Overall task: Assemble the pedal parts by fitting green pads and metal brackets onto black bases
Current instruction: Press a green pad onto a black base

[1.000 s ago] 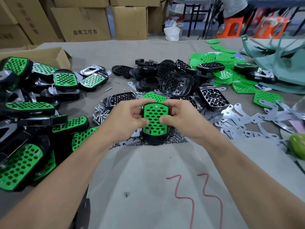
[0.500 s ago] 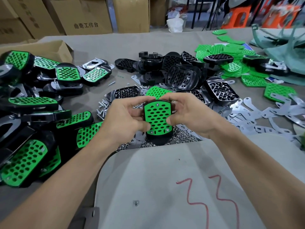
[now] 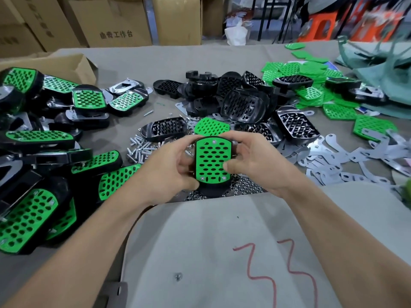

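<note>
Both hands hold one pedal [image 3: 213,162] upright at the table's centre: a black base with a perforated green pad on its face and small screw heads at the pad's corners. My left hand [image 3: 169,167] grips its left side, my right hand [image 3: 255,162] its right side, thumb on the pad's lower edge. A loose green pad [image 3: 211,126] lies just behind. Bare black bases [image 3: 242,103] are heaped beyond it. Metal brackets [image 3: 347,158] are spread to the right, with more green pads [image 3: 311,85] at the far right.
Finished pedals [image 3: 44,165] are piled along the left. Loose screws [image 3: 142,150] and nuts [image 3: 246,187] lie around the hands. An open cardboard box [image 3: 55,65] stands at the far left, stacked boxes behind the table. A grey board marked in red [image 3: 222,252] lies in front.
The pedal stays gripped in both hands. My right thumb has slid down from the pad's middle to its lower edge, and the view has shifted slightly.
</note>
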`<state>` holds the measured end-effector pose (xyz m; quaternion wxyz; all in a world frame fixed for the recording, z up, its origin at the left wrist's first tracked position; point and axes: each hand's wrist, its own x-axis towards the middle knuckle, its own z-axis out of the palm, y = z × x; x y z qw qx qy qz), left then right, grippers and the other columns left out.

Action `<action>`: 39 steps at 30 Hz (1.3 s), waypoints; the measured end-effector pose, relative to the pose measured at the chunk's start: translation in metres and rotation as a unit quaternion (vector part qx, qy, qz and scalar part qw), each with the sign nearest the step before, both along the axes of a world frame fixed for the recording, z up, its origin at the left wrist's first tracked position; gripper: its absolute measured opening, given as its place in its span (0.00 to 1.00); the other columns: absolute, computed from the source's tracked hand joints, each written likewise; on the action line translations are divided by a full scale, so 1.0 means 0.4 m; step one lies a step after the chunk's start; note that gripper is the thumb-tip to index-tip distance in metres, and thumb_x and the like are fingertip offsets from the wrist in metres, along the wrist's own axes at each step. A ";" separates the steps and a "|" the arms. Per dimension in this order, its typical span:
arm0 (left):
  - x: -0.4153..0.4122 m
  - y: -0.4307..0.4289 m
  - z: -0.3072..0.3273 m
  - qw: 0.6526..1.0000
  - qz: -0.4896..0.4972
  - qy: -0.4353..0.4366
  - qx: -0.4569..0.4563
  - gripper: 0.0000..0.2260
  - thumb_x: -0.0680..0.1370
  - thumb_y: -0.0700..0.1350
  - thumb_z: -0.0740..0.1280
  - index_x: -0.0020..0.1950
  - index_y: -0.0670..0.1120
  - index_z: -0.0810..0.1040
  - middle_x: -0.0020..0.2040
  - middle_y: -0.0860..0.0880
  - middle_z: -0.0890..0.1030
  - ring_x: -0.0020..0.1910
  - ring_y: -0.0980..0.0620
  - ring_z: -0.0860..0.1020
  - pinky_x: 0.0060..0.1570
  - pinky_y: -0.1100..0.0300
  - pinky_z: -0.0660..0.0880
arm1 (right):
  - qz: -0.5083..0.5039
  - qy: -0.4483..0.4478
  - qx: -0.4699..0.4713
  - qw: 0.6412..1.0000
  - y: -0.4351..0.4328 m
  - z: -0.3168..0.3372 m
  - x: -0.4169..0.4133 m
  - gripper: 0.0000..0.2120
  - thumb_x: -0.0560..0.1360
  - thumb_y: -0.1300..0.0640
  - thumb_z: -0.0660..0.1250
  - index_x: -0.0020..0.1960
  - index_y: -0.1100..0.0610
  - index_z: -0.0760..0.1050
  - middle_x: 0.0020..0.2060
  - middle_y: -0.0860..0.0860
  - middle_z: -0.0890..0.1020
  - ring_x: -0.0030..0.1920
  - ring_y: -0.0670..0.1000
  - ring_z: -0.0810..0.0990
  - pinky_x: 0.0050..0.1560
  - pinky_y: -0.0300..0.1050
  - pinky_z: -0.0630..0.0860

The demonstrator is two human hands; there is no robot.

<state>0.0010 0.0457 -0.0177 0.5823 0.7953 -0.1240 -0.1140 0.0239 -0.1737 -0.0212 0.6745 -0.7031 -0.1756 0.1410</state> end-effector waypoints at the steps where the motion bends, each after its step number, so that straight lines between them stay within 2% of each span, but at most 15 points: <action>1: 0.000 0.001 0.000 1.000 -0.008 0.011 0.005 0.41 0.69 0.19 0.68 0.70 0.57 0.72 0.51 0.49 0.88 0.50 0.49 0.87 0.44 0.57 0.83 | 0.013 0.005 -0.006 1.000 -0.001 0.002 -0.001 0.24 0.73 0.80 0.66 0.65 0.64 0.74 0.58 0.63 0.81 0.58 0.59 0.83 0.56 0.58 0.82; 4: -0.011 -0.001 -0.003 1.000 0.004 0.021 -0.001 0.42 0.68 0.19 0.69 0.71 0.58 0.73 0.52 0.46 0.88 0.50 0.45 0.87 0.45 0.49 0.81 | 0.035 0.003 -0.043 0.998 -0.001 0.010 -0.005 0.26 0.70 0.82 0.67 0.60 0.59 0.73 0.55 0.58 0.81 0.53 0.59 0.84 0.49 0.53 0.83; 6: -0.015 0.004 -0.003 0.999 -0.010 0.042 -0.028 0.41 0.68 0.23 0.69 0.73 0.59 0.73 0.55 0.45 0.87 0.52 0.44 0.87 0.44 0.51 0.80 | 0.033 0.011 -0.036 0.999 -0.004 0.011 -0.003 0.26 0.69 0.84 0.67 0.60 0.61 0.73 0.53 0.57 0.80 0.51 0.59 0.83 0.45 0.51 0.83; 9: -0.020 0.013 0.015 0.996 -0.049 0.052 -0.048 0.37 0.72 0.29 0.69 0.71 0.64 0.73 0.57 0.45 0.87 0.49 0.47 0.86 0.37 0.62 0.77 | 0.031 0.020 -0.009 0.999 -0.007 0.006 0.003 0.26 0.67 0.85 0.67 0.61 0.66 0.73 0.52 0.61 0.80 0.51 0.63 0.82 0.49 0.61 0.84; 12: -0.019 0.008 0.006 0.999 -0.008 0.024 -0.020 0.38 0.74 0.23 0.66 0.70 0.63 0.75 0.54 0.46 0.88 0.47 0.46 0.87 0.37 0.59 0.76 | 0.033 0.027 -0.004 0.999 -0.007 0.007 0.006 0.27 0.67 0.85 0.67 0.63 0.67 0.73 0.57 0.67 0.79 0.56 0.72 0.80 0.55 0.72 0.78; 15: -0.028 -0.010 -0.006 0.999 0.029 0.017 -0.018 0.38 0.74 0.20 0.64 0.74 0.57 0.73 0.51 0.47 0.88 0.50 0.47 0.87 0.44 0.54 0.83 | 0.027 0.030 -0.014 0.999 -0.004 0.006 0.009 0.28 0.68 0.85 0.67 0.64 0.65 0.74 0.58 0.67 0.80 0.56 0.73 0.81 0.55 0.73 0.78; 17: -0.033 -0.019 -0.008 0.999 0.051 0.009 -0.011 0.39 0.73 0.20 0.64 0.74 0.56 0.73 0.48 0.49 0.88 0.47 0.50 0.87 0.41 0.56 0.83 | 0.015 0.032 -0.017 0.999 -0.002 0.004 0.009 0.29 0.67 0.84 0.68 0.64 0.63 0.75 0.56 0.65 0.81 0.55 0.70 0.83 0.54 0.71 0.80; 21: -0.034 -0.029 0.000 0.997 0.077 0.006 0.014 0.39 0.72 0.21 0.64 0.70 0.60 0.76 0.46 0.50 0.89 0.46 0.48 0.88 0.50 0.35 0.83 | -0.006 0.033 -0.011 0.999 0.000 0.000 0.003 0.30 0.66 0.84 0.69 0.62 0.62 0.77 0.51 0.59 0.83 0.51 0.65 0.85 0.52 0.69 0.81; 23: -0.037 -0.032 0.002 0.997 0.079 0.005 0.027 0.39 0.73 0.23 0.64 0.69 0.64 0.76 0.48 0.50 0.88 0.48 0.45 0.87 0.51 0.32 0.81 | -0.008 0.032 -0.015 0.999 -0.001 -0.001 -0.001 0.30 0.67 0.84 0.69 0.63 0.61 0.77 0.53 0.61 0.83 0.53 0.65 0.84 0.53 0.67 0.82; 26: -0.048 -0.035 0.008 0.994 0.082 -0.019 0.064 0.37 0.73 0.30 0.66 0.66 0.72 0.73 0.48 0.54 0.88 0.48 0.42 0.87 0.52 0.36 0.82 | 0.010 0.019 -0.047 0.999 -0.003 0.007 -0.012 0.29 0.70 0.81 0.69 0.64 0.58 0.74 0.57 0.59 0.82 0.55 0.64 0.84 0.54 0.61 0.83; 29: -0.055 -0.031 0.015 0.994 0.081 -0.023 0.074 0.35 0.70 0.38 0.68 0.69 0.69 0.71 0.47 0.56 0.88 0.48 0.53 0.87 0.55 0.46 0.83 | 0.037 0.013 -0.091 0.995 -0.002 0.019 -0.019 0.34 0.69 0.81 0.69 0.68 0.55 0.70 0.59 0.57 0.81 0.55 0.59 0.85 0.53 0.61 0.83; 31: -0.051 -0.024 0.020 0.995 0.072 -0.010 0.071 0.35 0.71 0.35 0.69 0.71 0.66 0.72 0.48 0.54 0.88 0.49 0.53 0.87 0.54 0.43 0.83 | 0.041 0.014 -0.099 0.994 -0.001 0.024 -0.020 0.36 0.68 0.82 0.69 0.69 0.54 0.70 0.60 0.58 0.81 0.55 0.59 0.85 0.51 0.64 0.83; 34: -0.036 -0.019 0.025 0.994 0.064 0.004 0.086 0.38 0.72 0.27 0.69 0.70 0.65 0.73 0.47 0.50 0.88 0.45 0.40 0.87 0.50 0.36 0.82 | 0.047 0.016 -0.096 0.994 0.003 0.026 -0.015 0.36 0.67 0.83 0.68 0.68 0.56 0.70 0.60 0.61 0.80 0.54 0.64 0.85 0.49 0.67 0.81; 37: -0.026 -0.033 0.025 0.992 0.087 0.001 0.096 0.38 0.69 0.26 0.69 0.66 0.66 0.76 0.41 0.50 0.88 0.39 0.36 0.84 0.42 0.50 0.81 | 0.042 0.020 -0.087 0.995 0.006 0.024 -0.008 0.36 0.65 0.85 0.68 0.66 0.57 0.72 0.59 0.64 0.79 0.54 0.69 0.83 0.49 0.69 0.80; 39: -0.025 -0.038 0.022 0.991 0.100 0.003 0.085 0.39 0.69 0.25 0.69 0.65 0.65 0.77 0.40 0.51 0.88 0.33 0.43 0.82 0.36 0.56 0.75 | 0.038 0.021 -0.080 0.996 0.006 0.022 -0.004 0.36 0.63 0.86 0.68 0.65 0.58 0.73 0.57 0.65 0.80 0.53 0.70 0.83 0.48 0.69 0.81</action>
